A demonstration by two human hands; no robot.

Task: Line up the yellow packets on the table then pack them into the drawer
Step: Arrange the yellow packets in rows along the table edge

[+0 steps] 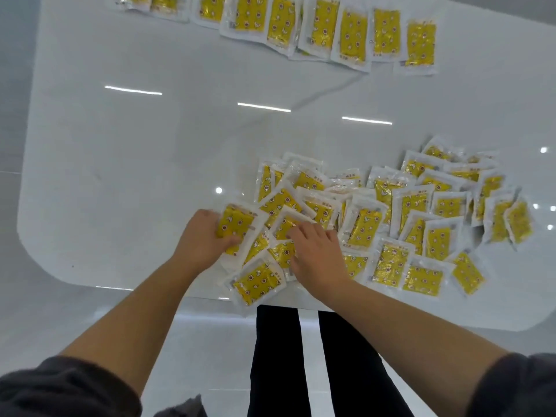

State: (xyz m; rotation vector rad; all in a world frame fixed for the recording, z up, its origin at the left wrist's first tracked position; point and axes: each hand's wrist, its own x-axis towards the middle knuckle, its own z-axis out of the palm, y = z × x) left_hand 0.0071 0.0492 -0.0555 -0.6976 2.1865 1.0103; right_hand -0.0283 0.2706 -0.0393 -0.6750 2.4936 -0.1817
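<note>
- Left hand (pixel 204 236) grips one yellow packet (pixel 237 224), thumb on top.
- Right hand (pixel 319 257), just beside, lies on the packet pile (pixel 421 224); whether it pinches one I cannot tell.
- Packet row (pixel 301 28) lies well beyond both hands.

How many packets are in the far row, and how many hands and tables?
Row packets: 9 in view
Hands: 2, left hand, right hand
Table: 1
Total: 12, without the jumbled pile
</note>
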